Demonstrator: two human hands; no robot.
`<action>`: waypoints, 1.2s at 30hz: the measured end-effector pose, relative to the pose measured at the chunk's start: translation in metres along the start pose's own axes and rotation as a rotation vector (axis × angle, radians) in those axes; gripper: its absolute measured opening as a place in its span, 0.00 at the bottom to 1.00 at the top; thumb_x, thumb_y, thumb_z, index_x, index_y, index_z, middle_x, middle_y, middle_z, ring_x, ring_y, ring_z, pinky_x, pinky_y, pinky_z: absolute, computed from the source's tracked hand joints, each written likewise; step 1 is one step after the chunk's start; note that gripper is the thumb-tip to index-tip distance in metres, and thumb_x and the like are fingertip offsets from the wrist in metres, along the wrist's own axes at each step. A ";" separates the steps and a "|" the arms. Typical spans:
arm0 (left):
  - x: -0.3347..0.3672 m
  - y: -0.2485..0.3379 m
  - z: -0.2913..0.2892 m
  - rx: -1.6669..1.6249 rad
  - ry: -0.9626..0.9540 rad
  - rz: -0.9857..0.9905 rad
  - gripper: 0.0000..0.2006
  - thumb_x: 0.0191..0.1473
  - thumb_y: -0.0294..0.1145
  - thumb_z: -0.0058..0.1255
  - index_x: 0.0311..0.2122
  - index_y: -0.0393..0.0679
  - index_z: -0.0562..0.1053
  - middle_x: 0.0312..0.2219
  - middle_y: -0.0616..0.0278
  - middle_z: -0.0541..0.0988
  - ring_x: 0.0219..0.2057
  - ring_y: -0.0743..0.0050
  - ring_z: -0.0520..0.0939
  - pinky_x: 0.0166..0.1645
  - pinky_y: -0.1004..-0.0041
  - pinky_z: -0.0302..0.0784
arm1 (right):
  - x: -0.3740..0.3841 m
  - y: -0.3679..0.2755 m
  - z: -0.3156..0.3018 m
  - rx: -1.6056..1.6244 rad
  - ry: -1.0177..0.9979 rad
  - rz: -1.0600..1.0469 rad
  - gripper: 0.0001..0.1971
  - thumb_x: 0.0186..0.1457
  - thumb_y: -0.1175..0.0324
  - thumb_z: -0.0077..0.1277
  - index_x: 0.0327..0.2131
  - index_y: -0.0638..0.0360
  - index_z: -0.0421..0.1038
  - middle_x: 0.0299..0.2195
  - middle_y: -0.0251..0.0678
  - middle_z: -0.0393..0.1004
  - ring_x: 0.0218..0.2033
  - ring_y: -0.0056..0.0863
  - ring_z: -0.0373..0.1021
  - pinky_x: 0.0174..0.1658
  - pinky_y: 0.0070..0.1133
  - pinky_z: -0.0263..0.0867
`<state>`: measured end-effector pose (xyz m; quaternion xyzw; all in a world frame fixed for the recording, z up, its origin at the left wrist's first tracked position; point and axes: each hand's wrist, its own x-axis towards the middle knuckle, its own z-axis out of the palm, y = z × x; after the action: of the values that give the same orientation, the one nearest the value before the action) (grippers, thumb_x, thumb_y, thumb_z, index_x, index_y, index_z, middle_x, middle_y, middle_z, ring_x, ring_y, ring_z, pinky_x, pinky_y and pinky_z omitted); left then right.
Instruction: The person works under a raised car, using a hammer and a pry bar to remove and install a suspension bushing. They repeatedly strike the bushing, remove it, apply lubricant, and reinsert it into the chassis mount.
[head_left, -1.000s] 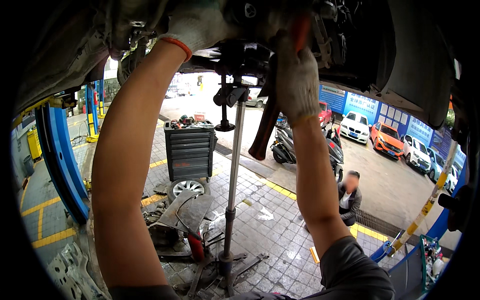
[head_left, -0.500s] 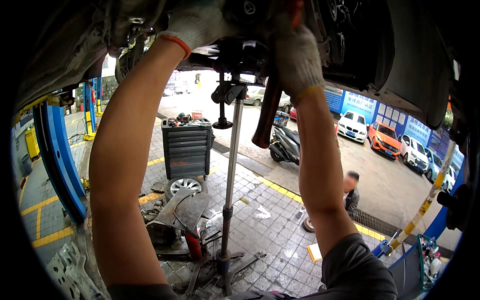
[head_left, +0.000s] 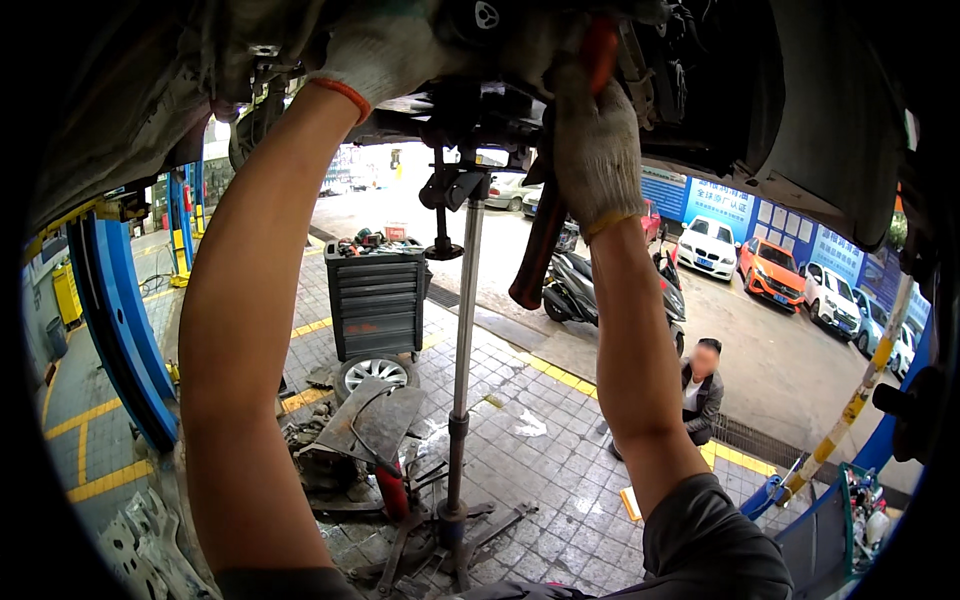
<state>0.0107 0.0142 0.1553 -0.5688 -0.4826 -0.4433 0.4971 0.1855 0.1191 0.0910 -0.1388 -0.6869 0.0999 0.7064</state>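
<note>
Both my hands are raised to the underside of a lifted car (head_left: pixel 820 120), in knitted work gloves. My left hand (head_left: pixel 385 48) reaches up among the dark parts at the upper middle, its fingers hidden there. My right hand (head_left: pixel 598 145) is closed at the top, right of centre, around a tool with a red handle (head_left: pixel 600 55); its working end does not show. Beside that wrist a long dark handle with red edges (head_left: pixel 536 250) hangs slanting down; its upper end is hidden. Between my arms, a tall jack (head_left: pixel 463 350) stands under the car parts.
A grey tool cabinet (head_left: pixel 378 305) stands beyond my left arm, with a wheel (head_left: pixel 375 372) below it. Metal parts (head_left: pixel 370 425) lie near the jack's legs. Blue lift posts (head_left: pixel 115 320) rise at the left. A person (head_left: pixel 703 390) crouches at the right near a scooter (head_left: pixel 572 290).
My right hand has shifted slightly down, and more of the red handle shows above it. The hanging dark handle has moved slightly. The crouching person is more visible. My left hand stays nearly in place.
</note>
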 end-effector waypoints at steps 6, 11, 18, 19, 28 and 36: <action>0.009 -0.005 -0.004 -0.146 -0.137 -0.005 0.42 0.41 0.59 0.70 0.60 0.48 0.73 0.61 0.39 0.69 0.60 0.42 0.72 0.63 0.55 0.70 | 0.003 -0.023 0.002 -0.197 -0.121 0.059 0.26 0.65 0.48 0.48 0.39 0.68 0.75 0.26 0.50 0.76 0.31 0.40 0.76 0.39 0.33 0.70; 0.005 -0.002 0.004 0.059 0.044 0.099 0.43 0.43 0.60 0.69 0.61 0.46 0.71 0.59 0.38 0.71 0.58 0.41 0.74 0.62 0.55 0.71 | 0.006 -0.015 -0.001 0.095 -0.014 -0.035 0.24 0.65 0.52 0.48 0.41 0.71 0.72 0.30 0.51 0.78 0.34 0.41 0.77 0.40 0.33 0.70; 0.009 -0.011 0.011 0.094 0.040 0.075 0.44 0.41 0.61 0.69 0.61 0.47 0.70 0.57 0.36 0.72 0.56 0.42 0.76 0.60 0.56 0.73 | 0.006 -0.026 -0.007 0.056 -0.137 0.143 0.28 0.65 0.44 0.47 0.40 0.66 0.75 0.24 0.37 0.74 0.25 0.25 0.69 0.31 0.28 0.65; 0.010 -0.010 0.010 0.091 0.048 0.062 0.43 0.41 0.60 0.69 0.60 0.47 0.71 0.56 0.36 0.72 0.55 0.42 0.77 0.60 0.56 0.74 | 0.006 -0.027 -0.008 0.171 -0.097 0.120 0.28 0.65 0.44 0.46 0.40 0.67 0.75 0.24 0.38 0.74 0.25 0.25 0.69 0.31 0.28 0.65; 0.003 0.000 0.011 0.193 -0.016 -0.037 0.47 0.42 0.63 0.68 0.64 0.47 0.67 0.59 0.33 0.69 0.54 0.41 0.78 0.60 0.57 0.74 | 0.016 -0.016 -0.009 -0.157 -0.061 -0.029 0.29 0.64 0.45 0.46 0.42 0.68 0.75 0.23 0.37 0.73 0.26 0.27 0.70 0.33 0.28 0.65; 0.005 -0.003 0.014 0.276 0.059 0.025 0.48 0.41 0.62 0.68 0.65 0.47 0.67 0.61 0.33 0.67 0.55 0.41 0.78 0.60 0.58 0.74 | 0.003 -0.030 -0.014 0.028 -0.082 0.060 0.30 0.63 0.41 0.47 0.41 0.66 0.75 0.22 0.32 0.71 0.24 0.20 0.68 0.30 0.23 0.63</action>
<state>0.0086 0.0291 0.1590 -0.4878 -0.5167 -0.3831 0.5901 0.1980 0.0908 0.1034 -0.1450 -0.7094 0.1362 0.6761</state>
